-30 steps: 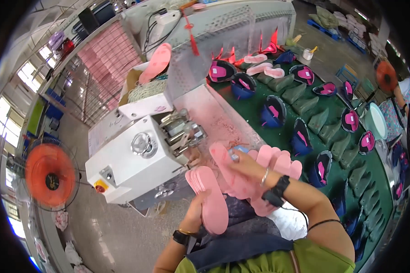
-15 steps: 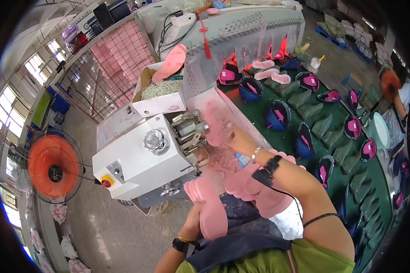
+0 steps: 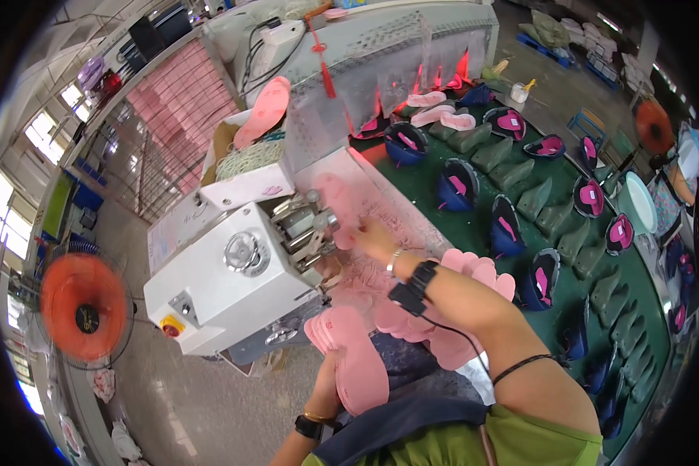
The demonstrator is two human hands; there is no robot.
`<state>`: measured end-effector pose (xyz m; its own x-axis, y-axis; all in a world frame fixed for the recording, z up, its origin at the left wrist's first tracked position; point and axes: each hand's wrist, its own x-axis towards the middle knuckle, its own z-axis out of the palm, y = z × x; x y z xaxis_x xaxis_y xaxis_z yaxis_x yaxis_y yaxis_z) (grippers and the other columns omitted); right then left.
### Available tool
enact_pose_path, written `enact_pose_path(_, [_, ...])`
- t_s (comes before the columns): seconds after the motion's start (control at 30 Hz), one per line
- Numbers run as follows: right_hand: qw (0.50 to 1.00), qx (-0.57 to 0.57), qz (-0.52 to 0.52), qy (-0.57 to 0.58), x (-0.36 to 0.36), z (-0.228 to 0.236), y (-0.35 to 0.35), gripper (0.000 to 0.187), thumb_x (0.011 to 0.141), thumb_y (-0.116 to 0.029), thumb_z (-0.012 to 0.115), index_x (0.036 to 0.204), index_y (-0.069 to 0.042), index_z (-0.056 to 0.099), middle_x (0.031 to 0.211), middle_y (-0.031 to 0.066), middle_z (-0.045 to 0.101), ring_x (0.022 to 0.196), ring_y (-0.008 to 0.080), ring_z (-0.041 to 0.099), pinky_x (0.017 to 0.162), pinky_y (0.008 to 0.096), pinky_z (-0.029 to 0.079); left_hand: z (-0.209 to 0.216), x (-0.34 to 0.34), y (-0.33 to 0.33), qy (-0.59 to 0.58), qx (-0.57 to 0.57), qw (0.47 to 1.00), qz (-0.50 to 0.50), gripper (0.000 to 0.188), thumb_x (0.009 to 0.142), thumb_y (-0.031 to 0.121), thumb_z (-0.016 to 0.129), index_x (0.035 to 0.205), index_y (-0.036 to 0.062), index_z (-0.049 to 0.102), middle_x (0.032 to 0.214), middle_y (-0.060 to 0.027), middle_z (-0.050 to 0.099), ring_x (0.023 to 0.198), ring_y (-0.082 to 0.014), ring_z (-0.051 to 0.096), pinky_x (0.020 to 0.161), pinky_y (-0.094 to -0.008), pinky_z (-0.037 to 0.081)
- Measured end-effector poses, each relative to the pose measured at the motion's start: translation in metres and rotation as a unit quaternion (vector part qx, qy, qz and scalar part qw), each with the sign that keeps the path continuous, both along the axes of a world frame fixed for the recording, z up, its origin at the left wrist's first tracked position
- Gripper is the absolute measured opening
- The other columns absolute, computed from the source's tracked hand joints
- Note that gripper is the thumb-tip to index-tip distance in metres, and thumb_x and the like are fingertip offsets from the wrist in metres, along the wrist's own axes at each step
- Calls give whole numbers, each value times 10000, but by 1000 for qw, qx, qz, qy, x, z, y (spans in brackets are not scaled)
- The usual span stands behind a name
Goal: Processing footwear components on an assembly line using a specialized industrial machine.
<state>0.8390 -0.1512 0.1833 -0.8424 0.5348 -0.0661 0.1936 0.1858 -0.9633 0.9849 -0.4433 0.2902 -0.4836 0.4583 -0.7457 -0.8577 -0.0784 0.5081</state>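
My left hand (image 3: pixel 328 382) grips a stack of pink insoles (image 3: pixel 359 363) low in front of me. The stack is slightly fanned at its upper end. At the roller head of a white machine (image 3: pixel 219 293), my right hand (image 3: pixel 376 239) is closed on the near part of a single pink insole (image 3: pixel 335 200). That insole's edge lies against the metal rollers (image 3: pixel 309 225). Its fingertips are partly hidden. Pink trimmings (image 3: pixel 363 281) lie beneath the rollers. More loose pink insoles (image 3: pixel 454 346) are piled below my right forearm.
Behind the machine stands a white box (image 3: pixel 250 185) of pale strips with a pink insole on top. On the right, a green conveyor (image 3: pixel 474 221) carries blue shoe uppers (image 3: pixel 458 185) and dark green lasts (image 3: pixel 534 198). An orange fan (image 3: pixel 84 307) stands at left.
The view has shifted, so the scene sits further left. My right hand and its insole have moved slightly toward the rollers. The left hand still holds the stack.
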Motion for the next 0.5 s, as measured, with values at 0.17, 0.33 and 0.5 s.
enact_pose_path(0.17, [992, -22, -123, 15, -60, -15, 30, 313, 910, -256, 598, 1009, 40, 595, 800, 261, 667, 806, 380, 702, 704, 467, 541, -22, -15, 16, -2, 27, 1000, -13, 356, 938, 216, 523, 1210, -4, 589, 1163, -115, 661, 1072, -259, 646, 958, -394, 510])
enact_pose_path(0.33, [950, -118, -268, 109, -51, -25, 187, 167, 936, -136, 566, 973, 5, 485, 857, 270, 642, 559, 315, 685, 499, 429, 546, -22, -41, 51, -6, 0, 996, -91, 426, 950, 272, 544, 1279, 1, 560, 1225, -119, 631, 1123, -248, 608, 988, -391, 482])
enact_pose_path(0.5, [908, -136, -393, 49, -2, -46, 352, 270, 886, 39, 572, 1094, 60, 401, 846, 209, 641, 662, 324, 714, 508, 418, 611, -5, -61, 70, 47, -18, 983, -175, 527, 1017, 331, 540, 1430, 8, 488, 1328, -91, 581, 1219, -231, 540, 1073, -379, 416])
